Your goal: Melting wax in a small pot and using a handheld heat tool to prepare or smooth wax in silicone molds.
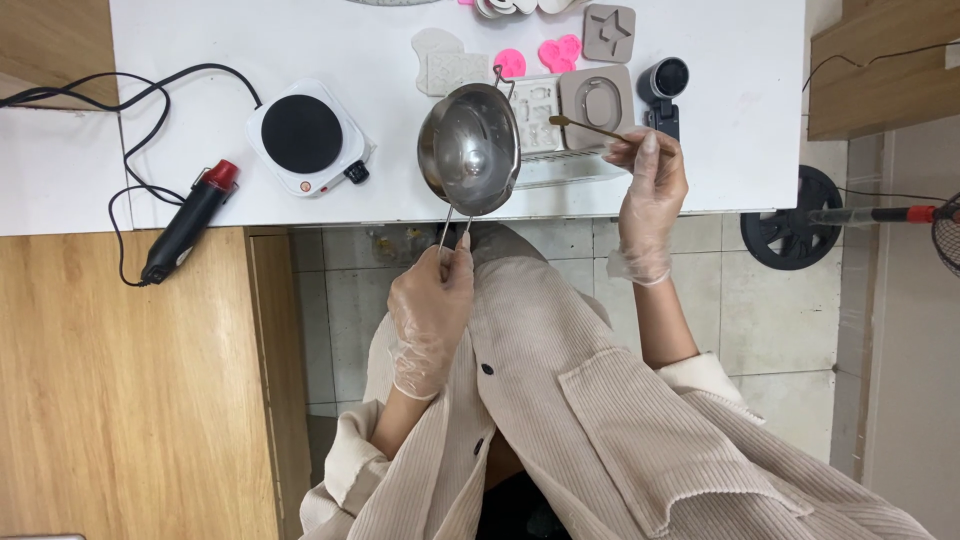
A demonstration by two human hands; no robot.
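Note:
My left hand point(432, 318), in a clear glove, grips the thin wire handle of a small steel pot point(470, 148) and holds it tilted over the near edge of the white table point(200, 60). My right hand point(650, 190), also gloved, pinches a slim brass-coloured spoon point(585, 127) whose bowl points toward the pot, above a grey silicone mould point(597, 95). The pot's inside looks shiny, and I cannot tell what it holds.
A small white hot plate point(305, 137) with a black top sits left of the pot. A black and red heat gun point(190, 220) lies at the table edge with its cable. Pink and white moulds point(510, 62) and a star mould point(608, 30) lie behind. A black camera point(662, 85) stands right.

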